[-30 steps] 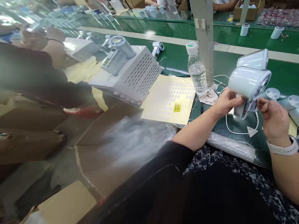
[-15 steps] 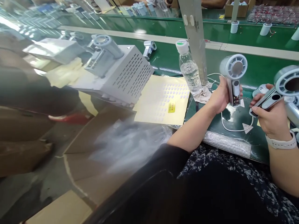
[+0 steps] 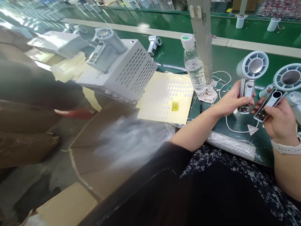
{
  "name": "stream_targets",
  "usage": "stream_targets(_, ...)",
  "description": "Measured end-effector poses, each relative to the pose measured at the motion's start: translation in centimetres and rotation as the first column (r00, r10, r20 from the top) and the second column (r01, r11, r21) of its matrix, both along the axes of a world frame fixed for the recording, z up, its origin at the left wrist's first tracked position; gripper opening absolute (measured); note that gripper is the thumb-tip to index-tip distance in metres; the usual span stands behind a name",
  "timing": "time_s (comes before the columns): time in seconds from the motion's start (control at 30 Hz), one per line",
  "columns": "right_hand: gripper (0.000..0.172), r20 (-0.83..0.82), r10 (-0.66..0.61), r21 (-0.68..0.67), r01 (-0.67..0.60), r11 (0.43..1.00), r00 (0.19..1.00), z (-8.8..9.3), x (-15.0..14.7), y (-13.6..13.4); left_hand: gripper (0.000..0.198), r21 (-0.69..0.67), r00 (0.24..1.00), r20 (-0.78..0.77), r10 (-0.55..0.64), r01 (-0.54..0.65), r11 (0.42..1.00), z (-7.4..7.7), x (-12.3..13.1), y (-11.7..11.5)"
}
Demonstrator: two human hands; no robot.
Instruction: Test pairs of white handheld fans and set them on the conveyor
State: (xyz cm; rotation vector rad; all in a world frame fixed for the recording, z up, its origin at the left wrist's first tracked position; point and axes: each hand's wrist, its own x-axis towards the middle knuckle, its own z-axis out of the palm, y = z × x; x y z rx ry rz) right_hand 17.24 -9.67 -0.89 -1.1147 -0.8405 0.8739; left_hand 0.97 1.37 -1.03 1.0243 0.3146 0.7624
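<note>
My left hand [image 3: 235,99] is closed round the handle of a pale blue handheld fan [image 3: 255,65], its thumb on the handle front. A circuit board shows at the lower end of that handle. Close beside it, my right hand [image 3: 281,117] grips a second handheld fan [image 3: 290,77], tilted, with a dark opening and bare circuit board in its handle. Both fan heads face me. Behind the right hand, more fan parts [image 3: 295,100] are partly hidden. A white cable [image 3: 235,131] loops on the green bench below the hands.
A water bottle [image 3: 194,69] stands by a metal post [image 3: 202,37], with a crumpled cloth [image 3: 208,94] at its base. Left of it lie a yellow sticker sheet [image 3: 152,106] and a vented white box [image 3: 131,73] bearing a fan. An open carton [image 3: 87,157] holds clear plastic bags.
My left hand has moved right, bringing its fan closer to the other one, and its thumb now lies across the handle. The right-hand fan has shifted slightly and its handle front shows more.
</note>
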Motion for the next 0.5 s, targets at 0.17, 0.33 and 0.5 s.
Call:
stream_targets(0.17, 0.048, -0.069, -0.02, -0.031, 0.017, 0.999, 0.997, -0.36, 0.0, 0.37, 0.078, 0.085, 0.998, -0.024, -0.05, 0.052, 0.995, -0.39, 0.0, 0.77)
stream_targets(0.33, 0.052, -0.103, 0.037, -0.046, -0.042, 0.998, 0.994, -0.38, 0.21, 0.22, 0.074, 0.098, 0.997, -0.015, -0.079, 0.081, 0.992, -0.23, -0.2, 0.88)
stream_targets(0.5, 0.048, -0.151, 0.016, -0.037, -0.021, 0.999, 0.988, -0.18, 0.07, 0.27, 0.077, 0.063, 0.991, 0.003, -0.135, 0.135, 0.989, 0.03, -0.29, 0.55)
